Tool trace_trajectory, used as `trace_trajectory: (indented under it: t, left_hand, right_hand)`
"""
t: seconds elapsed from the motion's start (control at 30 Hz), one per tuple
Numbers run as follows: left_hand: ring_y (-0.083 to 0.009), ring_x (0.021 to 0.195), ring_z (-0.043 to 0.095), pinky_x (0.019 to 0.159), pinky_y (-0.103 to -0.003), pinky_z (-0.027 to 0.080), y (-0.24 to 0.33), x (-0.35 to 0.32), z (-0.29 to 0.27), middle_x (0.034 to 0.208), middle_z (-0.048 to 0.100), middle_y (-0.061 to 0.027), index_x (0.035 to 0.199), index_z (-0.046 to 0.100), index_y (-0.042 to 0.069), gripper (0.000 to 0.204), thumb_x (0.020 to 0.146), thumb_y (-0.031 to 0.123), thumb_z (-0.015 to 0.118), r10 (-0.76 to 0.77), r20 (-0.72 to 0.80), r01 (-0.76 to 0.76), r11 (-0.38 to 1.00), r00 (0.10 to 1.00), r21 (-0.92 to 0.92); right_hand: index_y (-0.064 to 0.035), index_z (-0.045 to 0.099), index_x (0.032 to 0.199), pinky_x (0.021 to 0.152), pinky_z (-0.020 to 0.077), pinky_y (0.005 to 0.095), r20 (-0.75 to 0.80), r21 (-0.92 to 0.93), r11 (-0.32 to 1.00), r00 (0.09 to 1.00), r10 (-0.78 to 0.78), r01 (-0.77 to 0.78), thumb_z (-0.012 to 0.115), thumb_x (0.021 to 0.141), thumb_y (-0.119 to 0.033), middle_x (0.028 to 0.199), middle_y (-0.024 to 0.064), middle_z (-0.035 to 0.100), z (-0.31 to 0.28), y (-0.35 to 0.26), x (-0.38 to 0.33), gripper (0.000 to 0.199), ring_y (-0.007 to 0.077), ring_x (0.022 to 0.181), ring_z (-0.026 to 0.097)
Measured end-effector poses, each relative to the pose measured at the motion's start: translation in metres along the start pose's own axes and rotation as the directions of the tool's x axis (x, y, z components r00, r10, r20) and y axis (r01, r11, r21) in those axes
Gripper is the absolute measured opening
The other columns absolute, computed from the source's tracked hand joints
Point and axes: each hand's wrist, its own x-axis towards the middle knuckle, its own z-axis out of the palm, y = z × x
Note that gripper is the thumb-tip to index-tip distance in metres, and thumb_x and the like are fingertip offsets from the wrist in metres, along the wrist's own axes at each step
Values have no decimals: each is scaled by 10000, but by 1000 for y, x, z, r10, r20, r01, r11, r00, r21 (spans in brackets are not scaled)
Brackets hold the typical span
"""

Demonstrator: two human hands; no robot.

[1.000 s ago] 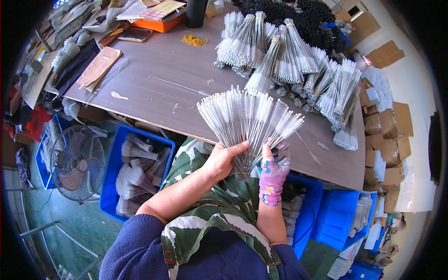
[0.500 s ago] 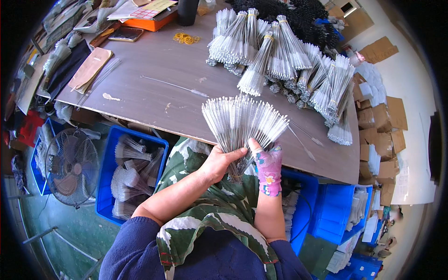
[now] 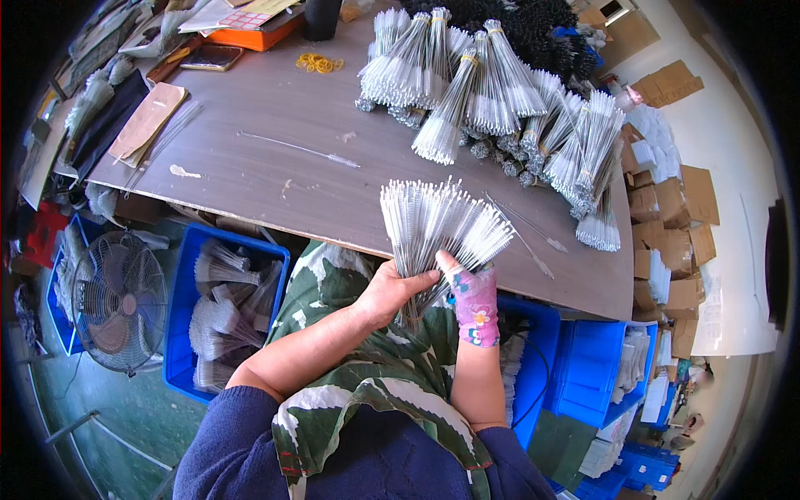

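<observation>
A fanned bundle of thin wire brushes [image 3: 442, 221] with white bristles stands upright between my hands, above my lap and close to the table's front edge. My left hand [image 3: 392, 287] is closed round the wire stems, its thumb across the front. On the other side, my right hand [image 3: 473, 296], in a pink flowered fingerless glove, grips the same bundle with its thumb pointing up along the brushes. The fingers behind the bundle are hidden. Loose single brushes lie on the tabletop, one [image 3: 300, 150] left of the bundle and another [image 3: 533, 250] to its right.
Banded brush bundles [image 3: 492, 100] are heaped at the table's back right, before a dark bristly pile [image 3: 533, 33]. Yellow rubber bands [image 3: 319, 63], a phone [image 3: 212, 57] and a brown notebook [image 3: 150, 123] lie further left. Blue bins [image 3: 179, 367] and a fan [image 3: 121, 304] flank me below.
The brush bundle's fan has become narrower and more upright on its left side. My hands still grip it. The whole view has shifted slightly.
</observation>
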Motion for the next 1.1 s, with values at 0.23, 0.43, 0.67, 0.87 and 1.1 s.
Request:
trace_trajectory:
  t: [0.23,0.43,0.67,0.87,1.1]
  left_hand:
    - [-79,818,560,745,-240,458,0,2,1,926,625,-17,1042,599,18,213,855,118,609,7,-46,-9,1000,999,-24]
    - [-86,812,553,750,-240,450,1,8,-9,874,615,-19,1033,568,16,226,855,146,614,83,-96,-83,997,992,10]
    - [-91,817,559,750,-242,455,-1,7,-7,950,617,-41,1084,542,-2,272,878,170,588,189,-190,-195,981,963,-14]
    - [-63,813,531,735,-235,450,-4,1,-3,910,613,-7,1036,584,-2,237,903,192,553,145,-152,-139,989,978,47]
    - [-65,864,543,754,-233,450,-6,0,-6,973,611,-10,1091,574,11,268,903,200,551,90,-76,-82,991,993,104]
  right_hand:
    - [22,583,1020,722,467,248,-58,44,995,995,-83,86,683,748,-34,927,44,611,-1,7,-1,296,118,801,582]
    - [30,545,1061,757,474,261,-160,126,975,973,-165,185,673,743,-16,971,68,594,5,-5,-9,347,145,842,581]
    - [20,519,1125,760,477,271,-188,70,992,978,-94,109,681,721,1,994,80,590,1,5,-1,435,151,828,583]
    - [25,562,1052,770,470,266,-69,126,960,968,-241,248,712,722,-38,983,66,604,14,1,-4,369,136,845,587]
    - [32,587,1007,737,474,264,-193,14,989,971,-144,149,713,722,-38,940,61,626,18,9,-11,319,135,802,600]
